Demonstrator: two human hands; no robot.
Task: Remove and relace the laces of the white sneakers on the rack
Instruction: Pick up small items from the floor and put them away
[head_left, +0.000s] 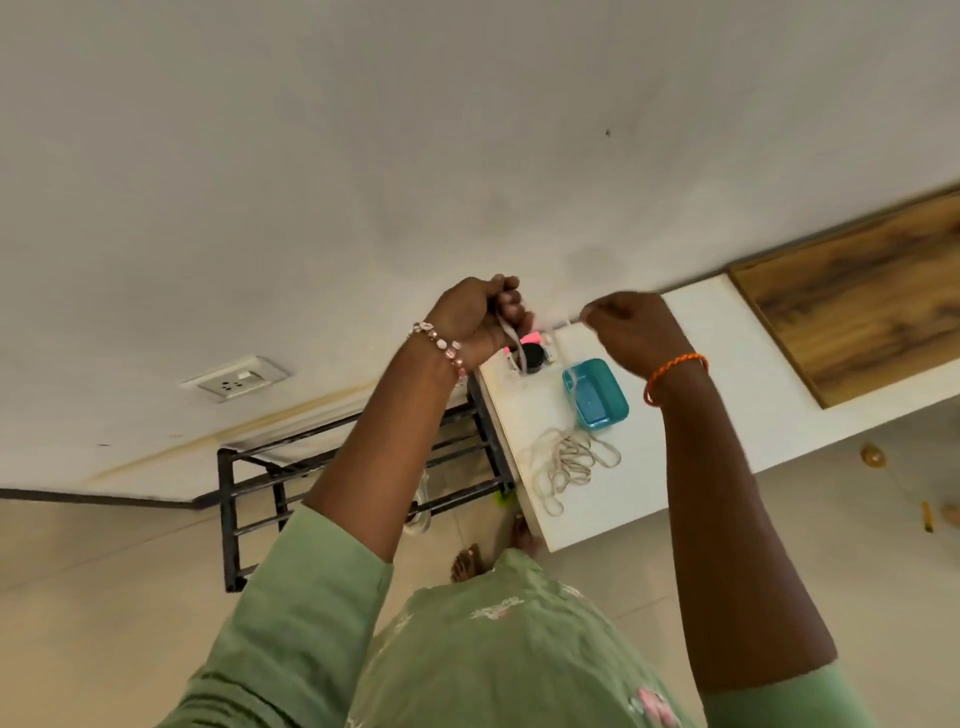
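My left hand (480, 317) is raised in front of the wall with its fingers curled round a white lace (511, 338), whose end hangs down from the fist. My right hand (631, 325) pinches the other part of the same lace, stretched between both hands. Another white lace (569, 465) lies in loose coils on the white counter (691, 374). A white sneaker (420, 512) shows partly behind my left forearm, on the black metal rack (249, 483).
On the counter stand a teal plastic tray (596, 394), a round black object (535, 357) and small pink items. A wooden panel (862, 291) lies at the right. A wall socket (236, 382) is on the left. My feet stand on the tiled floor.
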